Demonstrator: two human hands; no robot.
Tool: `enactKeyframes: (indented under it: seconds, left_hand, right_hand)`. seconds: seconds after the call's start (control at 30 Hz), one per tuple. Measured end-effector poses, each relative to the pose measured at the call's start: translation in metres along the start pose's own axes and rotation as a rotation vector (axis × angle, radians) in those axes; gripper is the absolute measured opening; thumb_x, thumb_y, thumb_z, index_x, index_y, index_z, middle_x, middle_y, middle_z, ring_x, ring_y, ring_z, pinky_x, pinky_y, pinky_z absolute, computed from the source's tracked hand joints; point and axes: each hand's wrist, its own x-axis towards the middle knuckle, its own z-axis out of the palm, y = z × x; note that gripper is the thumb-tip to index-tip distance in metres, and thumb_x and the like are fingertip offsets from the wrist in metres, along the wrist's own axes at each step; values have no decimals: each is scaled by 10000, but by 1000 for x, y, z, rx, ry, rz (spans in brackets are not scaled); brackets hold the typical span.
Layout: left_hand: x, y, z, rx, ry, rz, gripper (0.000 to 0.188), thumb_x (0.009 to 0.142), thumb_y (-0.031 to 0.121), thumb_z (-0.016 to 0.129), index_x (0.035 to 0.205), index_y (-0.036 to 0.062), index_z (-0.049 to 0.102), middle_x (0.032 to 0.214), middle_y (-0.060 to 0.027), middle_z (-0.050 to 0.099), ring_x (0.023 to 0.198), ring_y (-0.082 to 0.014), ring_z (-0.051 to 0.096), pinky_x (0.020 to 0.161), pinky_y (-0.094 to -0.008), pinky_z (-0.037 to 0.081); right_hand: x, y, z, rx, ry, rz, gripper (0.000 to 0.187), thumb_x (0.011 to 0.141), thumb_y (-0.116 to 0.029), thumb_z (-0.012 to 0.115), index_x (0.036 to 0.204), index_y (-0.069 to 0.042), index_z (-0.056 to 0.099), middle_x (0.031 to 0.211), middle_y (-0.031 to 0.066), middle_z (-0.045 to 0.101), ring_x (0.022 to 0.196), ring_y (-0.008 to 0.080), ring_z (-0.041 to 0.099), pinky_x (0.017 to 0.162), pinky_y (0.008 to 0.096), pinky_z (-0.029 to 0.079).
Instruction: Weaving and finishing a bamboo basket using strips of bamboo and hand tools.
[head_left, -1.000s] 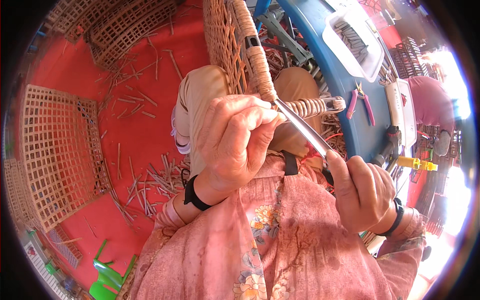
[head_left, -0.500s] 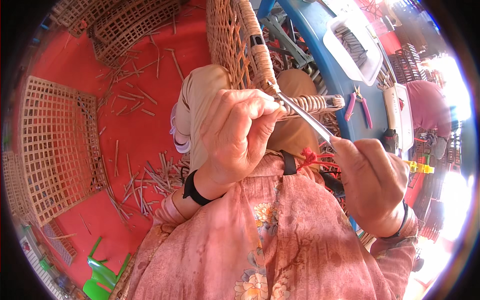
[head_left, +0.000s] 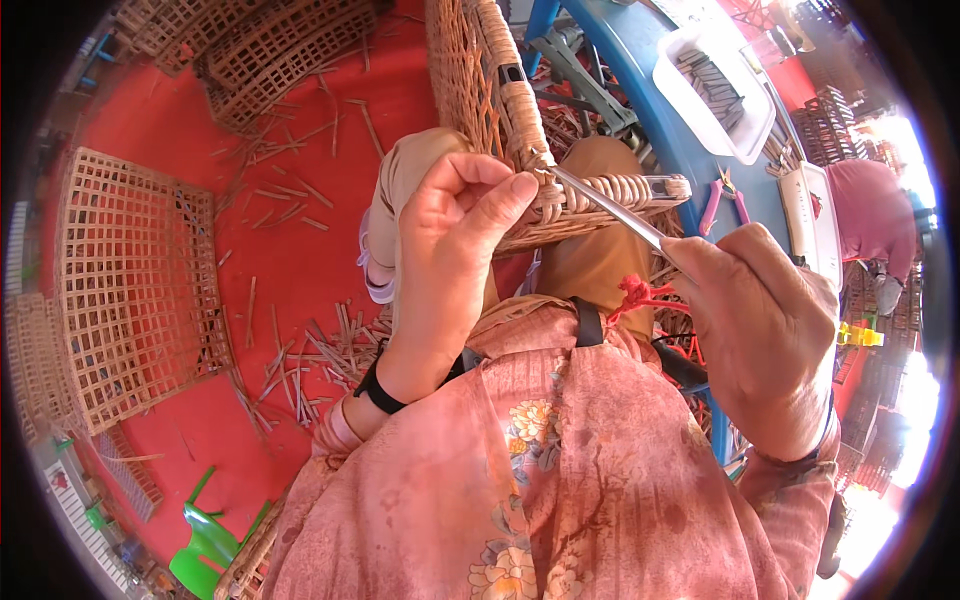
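Flat strip (head_left: 608, 208) runs taut, long axis slanting from my right hand (head_left: 765, 330), grip closed on its lower end, up-left to basket rim (head_left: 520, 120), where my nearer left hand (head_left: 450, 235) pinches the wrap.

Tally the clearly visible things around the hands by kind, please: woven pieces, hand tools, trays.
Woven pieces: 3 – the rattan frame at the left hand, a lattice panel on the red floor, a lattice stack farther off.
Hand tools: 2 – the metal rod in the right hand, pink pliers.
Trays: 1 – white tray.
Total: 6
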Motion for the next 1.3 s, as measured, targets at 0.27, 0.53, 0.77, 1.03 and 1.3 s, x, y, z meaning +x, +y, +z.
enactKeyframes:
  seconds: [0.27, 0.53, 0.77, 1.03, 1.3]
  left_hand:
    - [16, 13, -8, 83, -103, -143, 154, 898, 121, 734, 1023, 84, 651, 999, 0, 690, 850, -65, 587, 738, -233, 442]
    - [23, 20, -5, 6, -96, -402, 165, 870, 141, 744, 1006, 94, 665, 985, 23, 661, 829, -77, 532, 714, -250, 404]
    - [23, 29, 4, 144, -114, -365, 154, 855, 132, 743, 980, 75, 673, 951, 18, 666, 853, -89, 560, 713, -266, 410]
    - [22, 35, 8, 231, -108, -349, 166, 874, 108, 746, 1002, 82, 645, 956, -5, 679, 886, -112, 604, 739, -291, 461]
    - [25, 39, 14, 339, -147, -347, 170, 871, 141, 741, 1006, 87, 650, 973, -14, 691, 923, -142, 631, 813, -317, 475]
  right_hand:
    - [-4, 6, 1, 105, 43, 40, 297, 694, 64, 733, 982, 1, 691, 791, 124, 563, 622, 278, 609, 570, 350, 480]
    - [-5, 14, -5, 78, -6, 39, 264, 730, 57, 710, 987, 7, 679, 802, 139, 566, 647, 318, 590, 585, 375, 469]
    - [-4, 20, -9, 93, -32, 23, 254, 758, 61, 702, 1007, 12, 682, 801, 140, 575, 645, 307, 584, 578, 363, 459]
    - [-4, 31, -11, 62, -19, -44, 249, 766, 67, 687, 1011, 23, 683, 780, 148, 579, 620, 311, 586, 566, 365, 450]
    - [2, 45, -10, 106, 55, -143, 178, 793, 23, 658, 968, 26, 690, 763, 157, 607, 642, 321, 616, 577, 373, 467]
